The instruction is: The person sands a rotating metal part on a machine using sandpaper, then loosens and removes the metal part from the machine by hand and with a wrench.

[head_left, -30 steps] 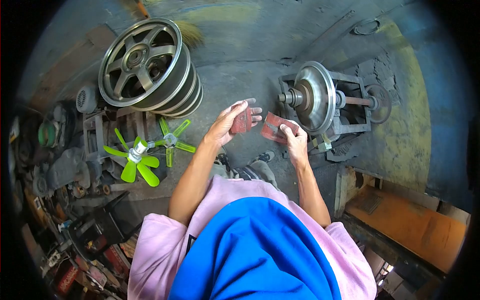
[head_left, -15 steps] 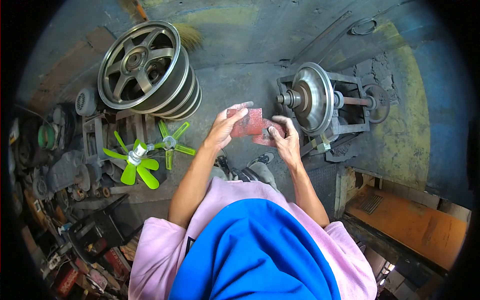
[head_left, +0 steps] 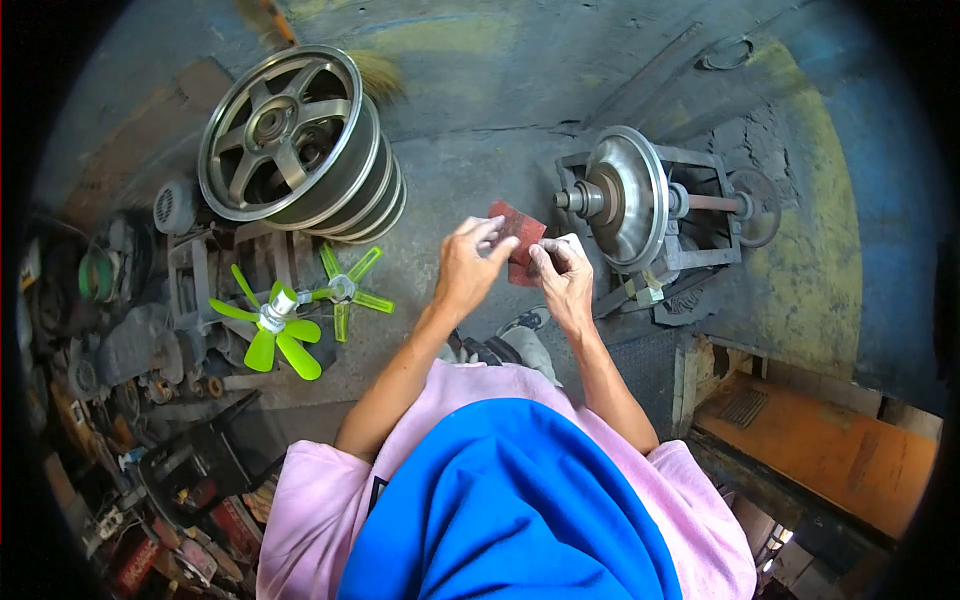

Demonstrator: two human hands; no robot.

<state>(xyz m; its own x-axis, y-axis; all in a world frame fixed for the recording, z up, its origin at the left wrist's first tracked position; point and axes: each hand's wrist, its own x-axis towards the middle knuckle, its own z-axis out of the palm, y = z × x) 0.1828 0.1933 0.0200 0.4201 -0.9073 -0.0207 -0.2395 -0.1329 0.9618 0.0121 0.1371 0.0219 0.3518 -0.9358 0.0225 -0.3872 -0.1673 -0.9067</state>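
Note:
Reddish abrasive-looking pieces (head_left: 522, 232) overlap between my hands in front of my chest. My left hand (head_left: 474, 262) is at their left side, its thumb and fingertips against the red surface. On the right, my right hand (head_left: 564, 274) pinches their lower right edge between thumb and fingers. Both hands have grey dust on the fingertips. How many layers are stacked cannot be made out.
Stacked alloy wheels (head_left: 290, 140) stand at the upper left, with green fans (head_left: 280, 320) below. A machine with a round metal disc (head_left: 628, 198) is at the right, above an orange-brown surface (head_left: 820, 450). Clutter fills the lower left.
The two red pieces, apart at first, have come together and now overlap, tilted. My left hand has shifted right and turned over them, while my right hand has moved slightly left.

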